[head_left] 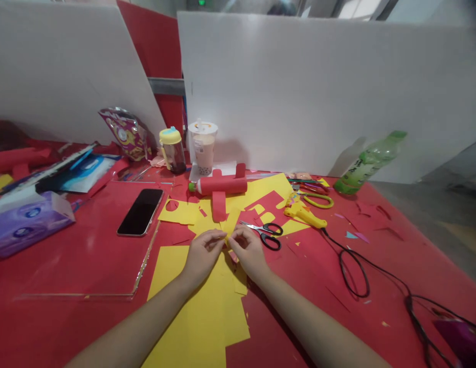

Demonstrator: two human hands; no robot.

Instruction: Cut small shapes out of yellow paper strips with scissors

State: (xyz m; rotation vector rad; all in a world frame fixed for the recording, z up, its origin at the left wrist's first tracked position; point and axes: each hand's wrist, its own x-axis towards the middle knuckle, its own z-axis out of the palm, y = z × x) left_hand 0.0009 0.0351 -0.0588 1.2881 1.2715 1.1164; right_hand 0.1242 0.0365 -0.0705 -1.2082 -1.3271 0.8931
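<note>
My left hand and my right hand meet in the middle of the table, fingertips pinched on a small piece of yellow paper. Just right of my right hand lie scissors with black handles, blades pointing left. Beyond my hands a bottle wrapped in red paper lies on its side, with red paper strips on it and a green cap at its left end. Large yellow paper sheets spread under my forearms, and cut yellow scraps lie around.
A yellow glue gun with a black cord lies to the right, near yellow-handled scissors. A green bottle leans against the white board. A phone, tissue pack, milk tea cup and yellow-lidded bottle stand or lie left.
</note>
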